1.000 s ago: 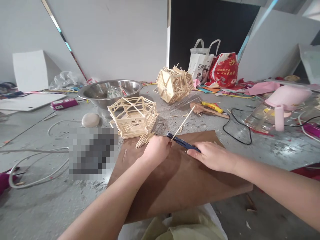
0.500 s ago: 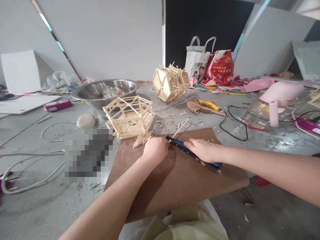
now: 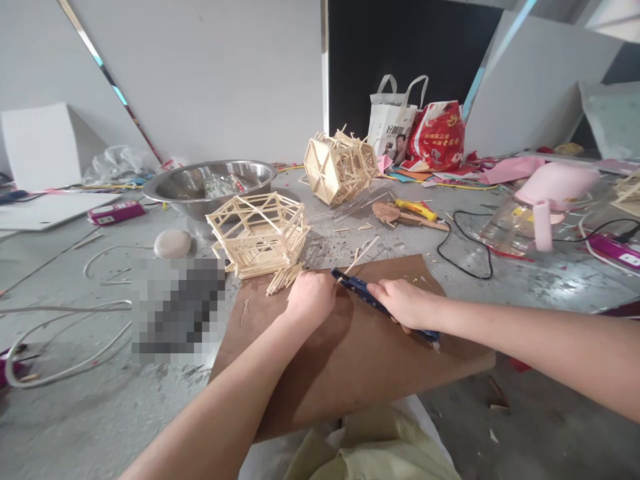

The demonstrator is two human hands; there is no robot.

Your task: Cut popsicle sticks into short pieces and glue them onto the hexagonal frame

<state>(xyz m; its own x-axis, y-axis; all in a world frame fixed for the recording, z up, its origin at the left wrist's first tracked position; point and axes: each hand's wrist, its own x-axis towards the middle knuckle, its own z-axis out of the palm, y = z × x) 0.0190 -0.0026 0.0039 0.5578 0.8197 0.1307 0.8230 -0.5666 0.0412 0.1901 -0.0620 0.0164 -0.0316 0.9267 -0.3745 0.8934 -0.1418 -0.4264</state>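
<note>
Foremost, a brown sheet (image 3: 365, 363) covers the near work surface, beneath both hands. The right hand (image 3: 404, 303) is wrapped around the body of a blue hand tool (image 3: 367, 292), whose tip points toward the left hand. The left hand (image 3: 313, 297) is closed; its fingertips appear to pinch the lower end of a wooden stick (image 3: 367, 251), though the contact is partly hidden. This stick slants up and away, crossing the tool tip. Handling: the stick should be light, stiff and liable to snap or splinter; grip it close beside the tool tip, keeping fingertips clear of the edge. Just beyond the left hand lies a bundle of short sticks (image 3: 284, 280), near a hexagonal stick frame (image 3: 260, 271). Judged fragile at its thin joints, the frame is best held by its denser base. Farther back stand a steel basin (image 3: 169, 193) and a second stick structure (image 3: 324, 173).
</note>
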